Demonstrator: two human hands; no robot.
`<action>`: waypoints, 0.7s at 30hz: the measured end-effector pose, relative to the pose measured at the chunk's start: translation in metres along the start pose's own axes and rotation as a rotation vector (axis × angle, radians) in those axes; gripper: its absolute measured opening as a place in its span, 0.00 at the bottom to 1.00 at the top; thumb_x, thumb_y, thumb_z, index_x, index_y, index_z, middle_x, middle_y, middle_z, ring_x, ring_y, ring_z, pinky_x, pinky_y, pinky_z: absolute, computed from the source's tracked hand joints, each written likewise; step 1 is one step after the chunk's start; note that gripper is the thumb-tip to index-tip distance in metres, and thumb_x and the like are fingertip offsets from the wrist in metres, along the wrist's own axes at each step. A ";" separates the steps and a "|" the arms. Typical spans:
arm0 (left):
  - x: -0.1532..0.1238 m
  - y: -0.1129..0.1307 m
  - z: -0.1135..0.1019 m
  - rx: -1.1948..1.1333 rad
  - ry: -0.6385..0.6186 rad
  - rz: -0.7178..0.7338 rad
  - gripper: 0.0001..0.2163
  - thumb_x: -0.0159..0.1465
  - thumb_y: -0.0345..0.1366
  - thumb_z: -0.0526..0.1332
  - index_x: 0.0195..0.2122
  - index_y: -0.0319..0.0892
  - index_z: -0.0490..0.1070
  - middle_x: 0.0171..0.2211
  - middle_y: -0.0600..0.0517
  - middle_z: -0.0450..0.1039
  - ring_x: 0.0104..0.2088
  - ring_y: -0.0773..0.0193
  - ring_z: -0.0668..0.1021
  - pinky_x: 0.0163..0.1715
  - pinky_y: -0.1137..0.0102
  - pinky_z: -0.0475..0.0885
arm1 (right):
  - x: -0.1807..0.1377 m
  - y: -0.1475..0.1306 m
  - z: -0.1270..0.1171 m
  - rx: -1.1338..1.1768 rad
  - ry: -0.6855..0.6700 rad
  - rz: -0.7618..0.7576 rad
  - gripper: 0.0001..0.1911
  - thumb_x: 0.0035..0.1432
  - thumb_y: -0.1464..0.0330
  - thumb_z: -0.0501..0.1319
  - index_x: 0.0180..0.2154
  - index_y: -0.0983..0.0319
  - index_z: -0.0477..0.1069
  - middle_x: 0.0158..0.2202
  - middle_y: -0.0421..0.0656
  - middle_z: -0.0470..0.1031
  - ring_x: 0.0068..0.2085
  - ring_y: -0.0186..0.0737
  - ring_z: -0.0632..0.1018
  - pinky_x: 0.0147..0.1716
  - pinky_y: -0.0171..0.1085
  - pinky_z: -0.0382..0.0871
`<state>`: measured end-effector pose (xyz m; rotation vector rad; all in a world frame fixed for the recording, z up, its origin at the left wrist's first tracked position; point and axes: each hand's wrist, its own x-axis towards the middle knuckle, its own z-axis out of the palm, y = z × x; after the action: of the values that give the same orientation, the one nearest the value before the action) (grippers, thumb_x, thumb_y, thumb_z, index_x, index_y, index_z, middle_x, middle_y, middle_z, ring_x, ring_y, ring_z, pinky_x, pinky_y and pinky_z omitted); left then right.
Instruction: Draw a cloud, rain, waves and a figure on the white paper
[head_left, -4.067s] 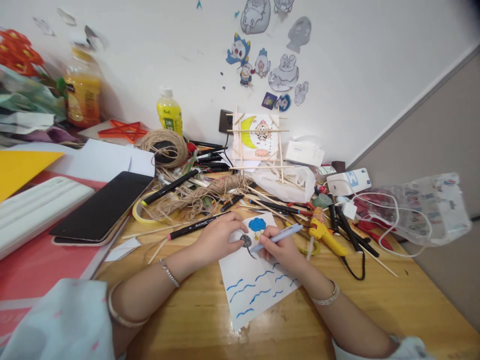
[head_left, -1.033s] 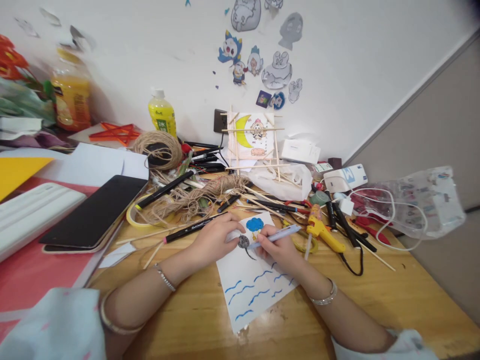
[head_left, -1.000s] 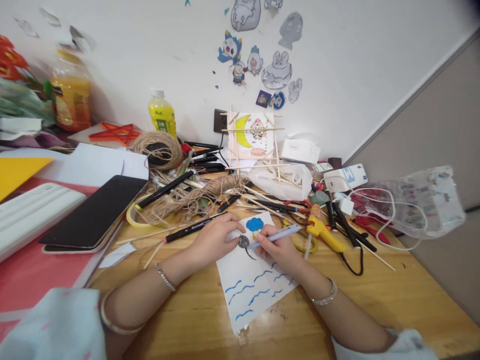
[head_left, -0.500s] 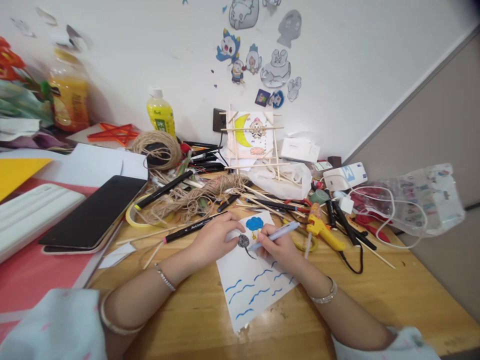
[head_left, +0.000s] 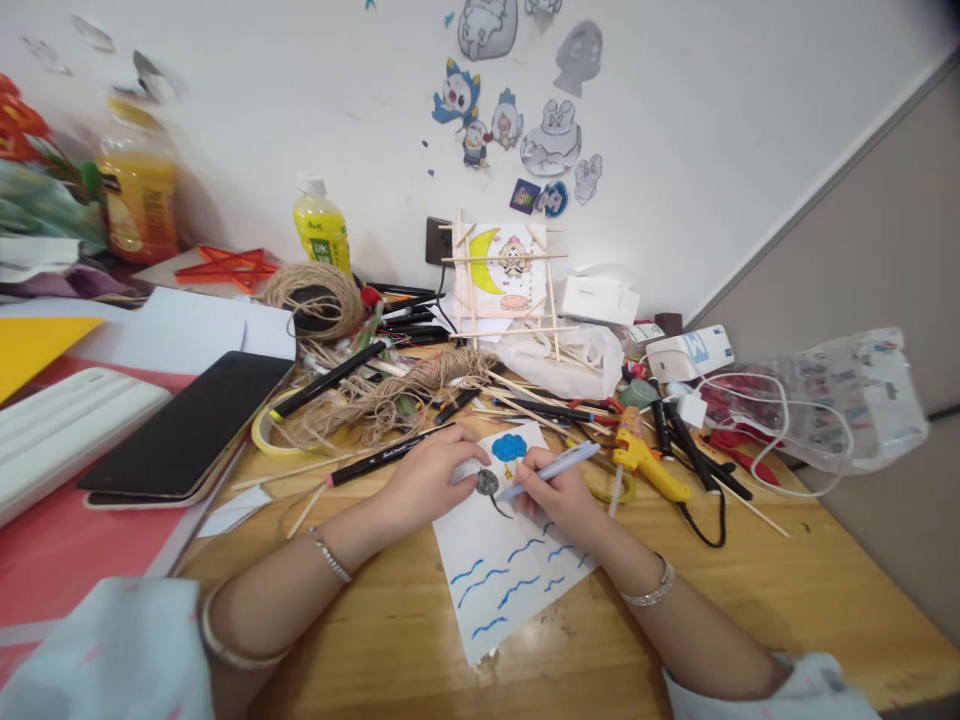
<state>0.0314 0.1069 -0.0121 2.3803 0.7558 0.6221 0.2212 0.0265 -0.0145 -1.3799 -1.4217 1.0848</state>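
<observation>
A white sheet of paper [head_left: 504, 570] lies on the wooden desk [head_left: 750, 590], with blue wavy lines, a blue cloud shape and a small dark grey drawing on it. My right hand [head_left: 559, 497] is closed around a light blue pen [head_left: 553, 468], whose tip rests beside the dark drawing. My left hand [head_left: 431, 476] lies on the paper's upper left corner with fingers curled, pressing the sheet down.
Behind the paper are a black marker [head_left: 382, 455], tangled twine [head_left: 375, 395], wooden sticks, a yellow glue gun [head_left: 646, 463] and a stick frame with a picture [head_left: 504, 268]. A black tablet [head_left: 191, 420], tape roll [head_left: 264, 430] and bottle [head_left: 324, 228] sit left; a plastic bag [head_left: 840, 400] right.
Both hands stay on the paper. The pen tip has shifted only slightly at the dark drawing. The view has drifted a little.
</observation>
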 end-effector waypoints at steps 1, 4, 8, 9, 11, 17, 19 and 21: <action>0.000 0.000 0.000 0.000 0.001 -0.001 0.12 0.56 0.24 0.60 0.38 0.44 0.75 0.41 0.50 0.70 0.44 0.57 0.75 0.45 0.65 0.69 | 0.000 0.000 0.000 -0.001 0.000 0.003 0.20 0.57 0.53 0.59 0.23 0.59 0.61 0.16 0.36 0.66 0.17 0.31 0.67 0.18 0.31 0.58; 0.000 0.000 0.000 0.000 0.003 0.000 0.11 0.56 0.24 0.60 0.38 0.43 0.75 0.40 0.50 0.71 0.44 0.56 0.75 0.45 0.65 0.70 | 0.000 0.001 0.000 0.003 0.001 0.010 0.20 0.57 0.53 0.59 0.23 0.60 0.61 0.16 0.36 0.67 0.17 0.31 0.67 0.18 0.31 0.59; 0.000 -0.001 -0.001 -0.002 0.003 0.008 0.11 0.57 0.24 0.59 0.38 0.44 0.75 0.41 0.51 0.71 0.43 0.58 0.75 0.45 0.66 0.70 | -0.001 0.003 -0.001 0.021 -0.012 0.011 0.21 0.57 0.52 0.59 0.23 0.60 0.61 0.16 0.35 0.67 0.17 0.31 0.66 0.17 0.31 0.58; 0.000 -0.001 -0.001 -0.002 0.003 0.010 0.11 0.57 0.24 0.59 0.38 0.45 0.75 0.41 0.51 0.71 0.43 0.58 0.75 0.45 0.66 0.70 | 0.000 0.003 -0.001 0.028 -0.018 0.011 0.21 0.57 0.52 0.60 0.23 0.59 0.61 0.16 0.35 0.67 0.17 0.31 0.67 0.17 0.31 0.59; 0.000 0.000 -0.001 -0.002 0.002 0.012 0.11 0.57 0.24 0.60 0.37 0.45 0.75 0.40 0.51 0.71 0.43 0.58 0.75 0.45 0.66 0.70 | 0.000 0.002 0.000 0.035 -0.023 0.003 0.21 0.56 0.51 0.60 0.24 0.59 0.62 0.17 0.36 0.68 0.18 0.32 0.68 0.18 0.32 0.60; 0.000 -0.001 -0.001 -0.001 0.006 0.012 0.11 0.56 0.24 0.60 0.37 0.45 0.75 0.40 0.51 0.71 0.43 0.58 0.75 0.45 0.66 0.70 | 0.001 0.000 0.000 0.007 -0.025 -0.001 0.20 0.55 0.51 0.62 0.24 0.59 0.63 0.17 0.36 0.68 0.18 0.33 0.69 0.19 0.33 0.62; 0.000 -0.001 0.000 0.002 0.007 0.013 0.11 0.56 0.25 0.60 0.37 0.45 0.75 0.40 0.51 0.71 0.43 0.58 0.75 0.45 0.66 0.70 | 0.001 0.000 0.000 0.015 -0.024 0.006 0.20 0.55 0.51 0.62 0.24 0.59 0.62 0.17 0.36 0.68 0.18 0.33 0.68 0.19 0.33 0.62; 0.000 -0.002 0.000 0.005 0.009 0.011 0.11 0.56 0.25 0.60 0.37 0.45 0.75 0.40 0.51 0.70 0.43 0.58 0.75 0.44 0.66 0.70 | 0.001 0.001 0.000 0.021 -0.016 0.005 0.21 0.55 0.51 0.62 0.24 0.59 0.62 0.17 0.36 0.69 0.18 0.33 0.69 0.19 0.33 0.62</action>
<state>0.0309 0.1080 -0.0136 2.3892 0.7495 0.6370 0.2210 0.0272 -0.0155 -1.3629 -1.4152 1.1129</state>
